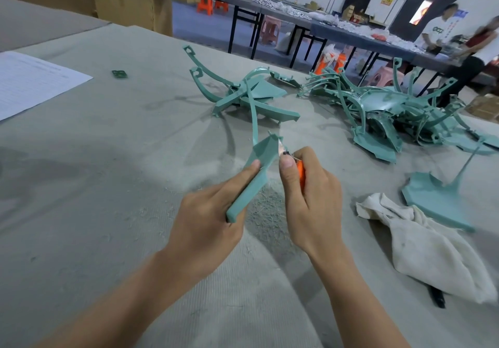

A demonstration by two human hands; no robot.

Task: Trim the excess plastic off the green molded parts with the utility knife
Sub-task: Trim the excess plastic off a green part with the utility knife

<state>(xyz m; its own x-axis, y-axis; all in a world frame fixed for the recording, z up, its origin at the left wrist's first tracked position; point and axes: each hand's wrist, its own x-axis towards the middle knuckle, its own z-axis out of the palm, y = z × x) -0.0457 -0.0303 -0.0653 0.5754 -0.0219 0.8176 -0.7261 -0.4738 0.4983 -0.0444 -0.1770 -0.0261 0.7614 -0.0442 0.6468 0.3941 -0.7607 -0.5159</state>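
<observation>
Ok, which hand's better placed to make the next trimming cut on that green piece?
Probably the right hand: it grips the orange utility knife with the blade at the edge of the green part, which the left hand holds above the table.

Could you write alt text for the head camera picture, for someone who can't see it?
A person's left hand holds a green molded part above a grey table while the right hand holds an orange utility knife against its edge. More green parts and a white cloth lie to the right.
</observation>
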